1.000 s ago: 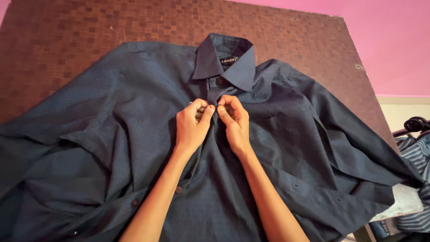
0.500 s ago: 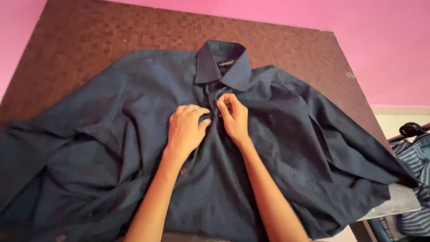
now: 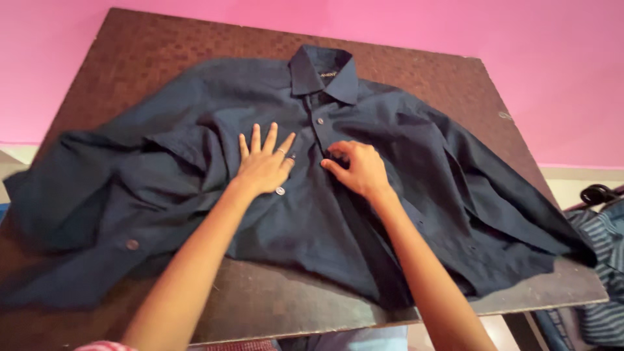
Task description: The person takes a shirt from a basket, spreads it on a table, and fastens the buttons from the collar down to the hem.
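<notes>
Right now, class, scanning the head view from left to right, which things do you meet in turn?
Left sleeve of the shirt → left hand, flat on the fabric → button placket → right hand, pinching the shirt front → right sleeve of the shirt → striped cloth beyond the table's edge.

- Left hand [image 3: 263, 164] flat, fingers spread, on the dark blue shirt [image 3: 195, 162], mid-frame.
- Right hand [image 3: 359, 169] pinching the button placket.
- Brown counter [image 3: 130, 52] beneath.

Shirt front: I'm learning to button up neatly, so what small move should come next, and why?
Probably bring the flat left hand over to the placket edge the right hand is pinching. On the dark blue shirt, the button near the collar looks fastened; one button lies unfastened.
</notes>
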